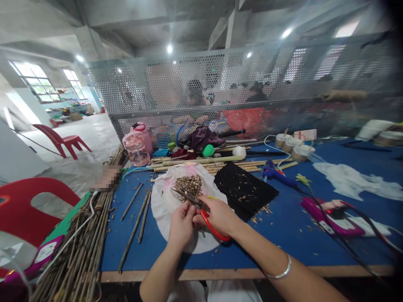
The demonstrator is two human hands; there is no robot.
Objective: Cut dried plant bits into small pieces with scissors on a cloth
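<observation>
My right hand [218, 216] grips a pair of scissors [206, 220] with orange-red handles, their dark blades pointing up and left. Close against it, my left hand [181, 224] is closed in a pinch near the blades. It seems to hold a thin twig [203, 232], whose end shows below the hands; the fingers hide the rest. Just beyond the blades, a heap of small cut twig pieces [190, 184] rests on a whitish round cloth [162, 214]. Several longer twigs [135, 230] lie on the blue table left of the cloth.
A black sheet [244, 188] with scraps lies right of the cloth, near a blue glue gun [278, 174]. A purple power strip [333, 220] trails cables at right. Long sticks [85, 235] are bundled along the left edge. Pink bottles [138, 147] stand before the perforated metal screen [132, 92].
</observation>
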